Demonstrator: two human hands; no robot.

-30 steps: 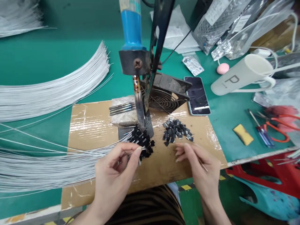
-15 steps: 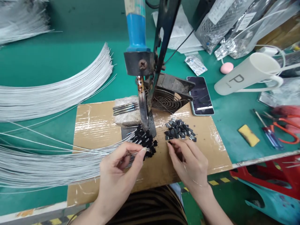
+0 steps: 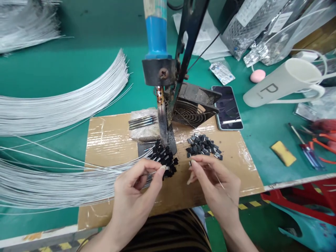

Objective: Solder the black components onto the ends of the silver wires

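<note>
Clear bags (image 3: pixel 246 35) with white labels stand at the back right of the table (image 3: pixel 86 66), packed with greyish contents too jumbled to make out. A small bag (image 3: pixel 222 72) in front of them holds something bearing a printed label. The white mug (image 3: pixel 278 85) beside the phone (image 3: pixel 228 108) has a letter P on its side; I cannot tell whether anything is in it.

The left hand (image 3: pixel 139 190) has thumb and forefinger pinched on the end of a thin wire, just beside the black-tipped ends of a long bundle of white wires (image 3: pixel 60 187). The right hand (image 3: pixel 219 185) has thumb and forefinger together on a small dark piece (image 3: pixel 190 163), near a loose pile of flat black squares (image 3: pixel 203 145), some with shiny edges. A fine silvery strand (image 3: pixel 222 183) crosses that hand. Both hands are over the cardboard (image 3: pixel 105 140), below the blue-handled soldering iron (image 3: pixel 156 36).
</note>
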